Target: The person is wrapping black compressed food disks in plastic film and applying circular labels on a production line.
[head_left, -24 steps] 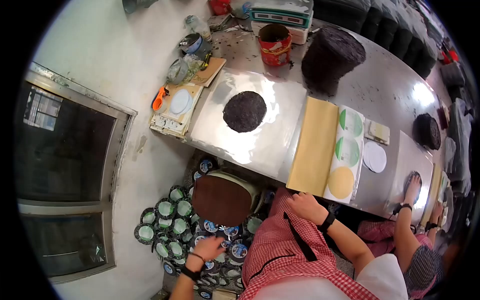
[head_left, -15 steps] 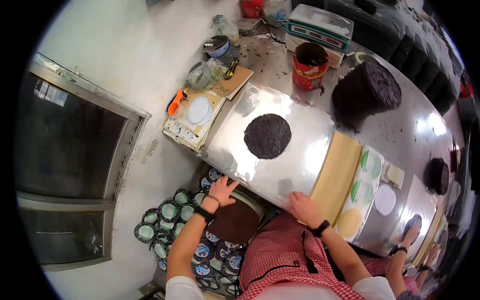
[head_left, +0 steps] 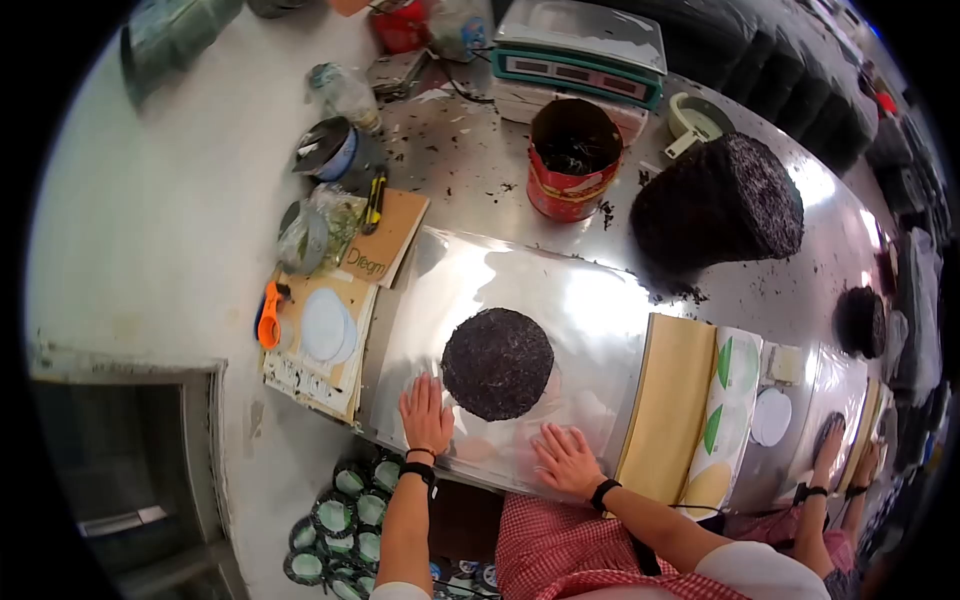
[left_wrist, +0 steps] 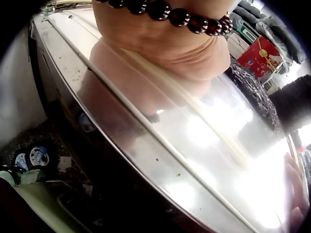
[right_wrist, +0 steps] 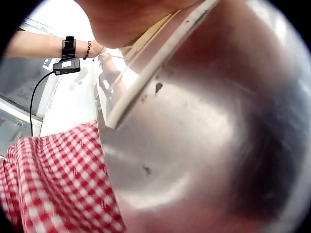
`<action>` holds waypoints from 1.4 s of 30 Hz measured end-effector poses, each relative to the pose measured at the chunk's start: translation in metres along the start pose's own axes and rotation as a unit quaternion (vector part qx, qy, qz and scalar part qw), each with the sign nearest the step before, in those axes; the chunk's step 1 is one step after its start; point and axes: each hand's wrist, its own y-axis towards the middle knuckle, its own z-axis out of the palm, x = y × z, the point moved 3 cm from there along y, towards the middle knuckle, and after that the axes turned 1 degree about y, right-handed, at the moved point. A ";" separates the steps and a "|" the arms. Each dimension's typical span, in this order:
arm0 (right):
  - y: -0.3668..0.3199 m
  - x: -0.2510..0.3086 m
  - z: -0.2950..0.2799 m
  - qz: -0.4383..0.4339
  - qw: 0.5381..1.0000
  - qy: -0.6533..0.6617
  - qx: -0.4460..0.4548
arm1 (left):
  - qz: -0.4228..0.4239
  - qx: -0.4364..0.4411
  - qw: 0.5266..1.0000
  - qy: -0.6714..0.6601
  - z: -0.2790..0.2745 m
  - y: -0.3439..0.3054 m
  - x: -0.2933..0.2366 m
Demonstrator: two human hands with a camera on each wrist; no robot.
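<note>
A round dark disc of pressed, leaf-like material (head_left: 497,364) lies on a shiny clear sheet (head_left: 590,330) near the table's front edge. My left hand (head_left: 427,415) rests flat on the sheet at the disc's lower left, fingers straight and pointing away from me. To the lower right of the disc, my right hand (head_left: 568,461) lies on the sheet with fingers spread. Neither hand touches the disc. In the left wrist view the disc's edge (left_wrist: 252,92) shows beyond my wrist. Most of my right hand's fingers are hidden in the right wrist view.
Behind the sheet stand a red bucket (head_left: 572,190), a scale (head_left: 580,65) and a large dark stack (head_left: 715,205). Brown paper (head_left: 665,400) lies at the right, cards and an orange tool (head_left: 268,315) at the left. Another person's arm (head_left: 820,470) reaches in from the right.
My left hand has risen from beside the stool onto the sheet. My right hand has moved from the table's front edge onto the sheet. The head view has shifted.
</note>
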 end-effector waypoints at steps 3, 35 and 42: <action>-0.004 -0.004 0.003 -0.001 1.000 0.001 0.009 | -0.014 0.015 1.000 -0.009 0.010 -0.005 -0.002; -0.029 0.008 -0.001 0.018 0.996 -0.090 -0.011 | 0.139 -0.034 0.980 -0.138 0.022 -0.008 0.005; -0.042 0.042 0.028 0.397 0.904 -0.113 -0.107 | 0.275 -0.029 0.961 0.016 -0.010 0.000 0.070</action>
